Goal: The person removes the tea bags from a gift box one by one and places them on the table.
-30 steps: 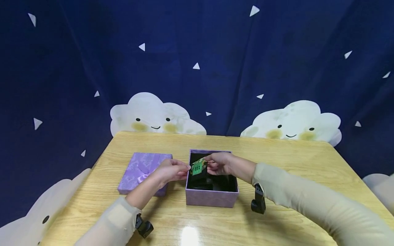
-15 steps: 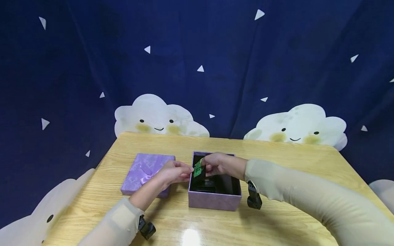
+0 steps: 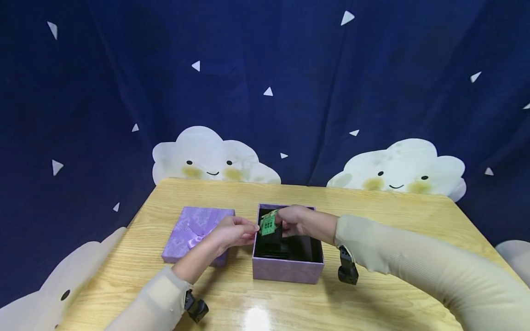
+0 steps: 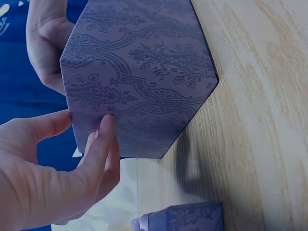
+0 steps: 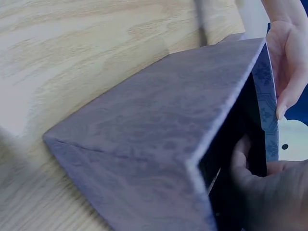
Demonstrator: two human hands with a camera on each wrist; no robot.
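Observation:
A purple patterned gift box stands without its lid on the table, its inside black. My left hand pinches the rim of its left wall; in the left wrist view the thumb is at the edge and the fingertips lie on the outer face. My right hand reaches inside from the right and holds a small flat black item with a green face bearing a dark grid; its kind is unclear. More black items in the box are too dark to tell. The right fingertips are partly hidden.
The purple box lid with a ribbon bow lies left of the box, behind my left forearm. Bare wooden table extends to the right. A dark blue curtain with smiling clouds hangs behind the table.
The green-faced item was turned more edge-on half a second ago and now faces up more. My right hand moves slightly with it; the left stays on the box rim.

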